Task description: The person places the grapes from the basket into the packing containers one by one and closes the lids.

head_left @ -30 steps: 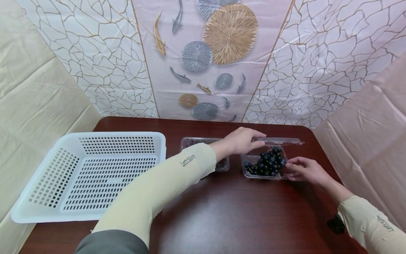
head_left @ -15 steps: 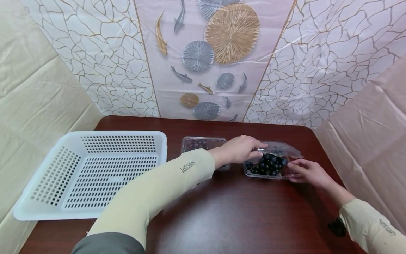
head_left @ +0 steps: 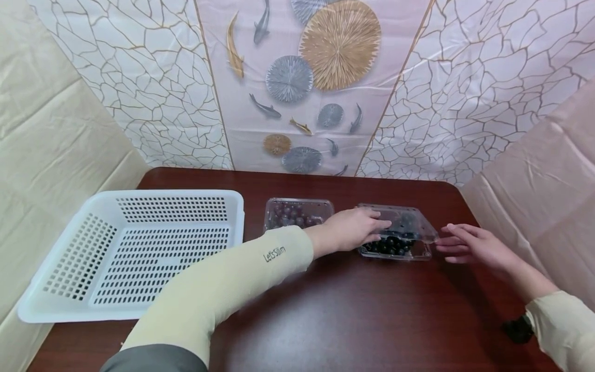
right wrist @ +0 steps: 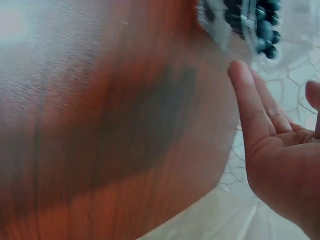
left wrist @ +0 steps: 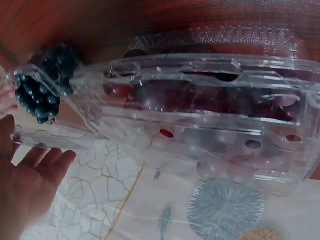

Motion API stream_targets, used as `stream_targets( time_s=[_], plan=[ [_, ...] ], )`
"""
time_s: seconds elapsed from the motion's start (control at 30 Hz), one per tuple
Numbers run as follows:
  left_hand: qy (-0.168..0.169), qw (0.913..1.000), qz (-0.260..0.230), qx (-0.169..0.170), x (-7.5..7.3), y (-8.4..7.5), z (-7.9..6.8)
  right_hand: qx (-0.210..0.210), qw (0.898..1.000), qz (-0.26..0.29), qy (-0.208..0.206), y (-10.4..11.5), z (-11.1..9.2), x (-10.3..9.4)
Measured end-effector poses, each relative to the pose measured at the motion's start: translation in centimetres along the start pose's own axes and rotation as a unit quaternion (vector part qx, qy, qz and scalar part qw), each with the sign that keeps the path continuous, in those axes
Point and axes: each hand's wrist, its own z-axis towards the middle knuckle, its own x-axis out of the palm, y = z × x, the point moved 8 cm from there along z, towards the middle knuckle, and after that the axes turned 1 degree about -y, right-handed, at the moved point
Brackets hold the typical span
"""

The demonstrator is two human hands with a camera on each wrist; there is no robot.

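A clear plastic clamshell box [head_left: 420,255] holds a bunch of black grapes [head_left: 391,245]. Its hinged lid [head_left: 411,219] slants down over the grapes, its front edge raised above the tray. My left hand [head_left: 354,228] reaches across to the lid's left part and pinches it, thumb below and fingers above. The left wrist view shows these fingers [left wrist: 62,162] beside the lid's edge. At the box's right side, my right hand [head_left: 479,248] is held with fingers extended, their tips right by the lid's corner. In the right wrist view nothing lies within this hand.
Left of the box sits a second clear clamshell box [head_left: 299,200] with reddish-purple grapes [head_left: 290,213], partly hidden by my left forearm. A large white perforated basket [head_left: 241,227] occupies the table's left side. Patterned cloth [head_left: 297,93] hangs behind the brown table [head_left: 353,320].
The lid has swung from standing raised behind the grapes to slanting down over them, my left hand moving down and forward with it. My right hand has let go of the box and drawn right.
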Motion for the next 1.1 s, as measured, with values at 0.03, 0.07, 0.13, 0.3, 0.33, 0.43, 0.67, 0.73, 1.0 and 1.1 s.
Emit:
stream_targets(
  time_s=[0.03, 0.07, 0.13, 0.3, 0.33, 0.43, 0.67, 0.73, 1.0, 1.1],
  plan=[
    [-0.001, 0.9998, 0.019, 0.001, 0.1, -0.2, 0.0, -0.001, 1.000, -0.024, -0.001, 0.3, -0.1, -0.1],
    [-0.004, 0.9995, 0.032, 0.003, 0.1, -0.3, -0.1, 0.000, 0.999, -0.046, -0.002, 0.5, -0.2, -0.1],
    [-0.011, 0.9986, 0.051, 0.006, 0.3, -0.6, -0.2, 0.006, 0.997, -0.072, -0.003, 0.7, -0.4, -0.1],
    [-0.022, 0.9960, 0.085, 0.015, 1.0, -1.1, -0.4, 0.017, 0.998, -0.061, 0.007, 0.6, -0.8, 0.2],
    [-0.023, 0.9954, 0.091, 0.016, 1.1, -1.2, -0.5, 0.020, 0.998, -0.056, 0.008, 0.5, -0.8, 0.3],
    [-0.024, 0.9933, 0.112, 0.018, 1.5, -1.4, -0.5, 0.025, 0.998, -0.055, 0.021, 0.3, -1.0, 0.8],
    [-0.013, 0.9902, 0.139, 0.011, 2.1, -1.8, -0.7, 0.043, 0.996, -0.053, 0.056, -0.7, -1.4, 1.9],
    [-0.011, 0.9888, 0.148, 0.011, 2.3, -1.9, -0.8, 0.047, 0.996, -0.051, 0.064, -0.9, -1.4, 2.1],
    [0.003, 0.9875, 0.157, 0.009, 3.2, -2.1, -0.9, 0.056, 0.994, -0.039, 0.088, -1.6, -1.5, 2.9],
    [-0.006, 0.9865, 0.163, 0.013, 3.3, -2.3, -0.9, 0.062, 0.993, -0.035, 0.089, -1.6, -1.5, 3.0]
  ],
)
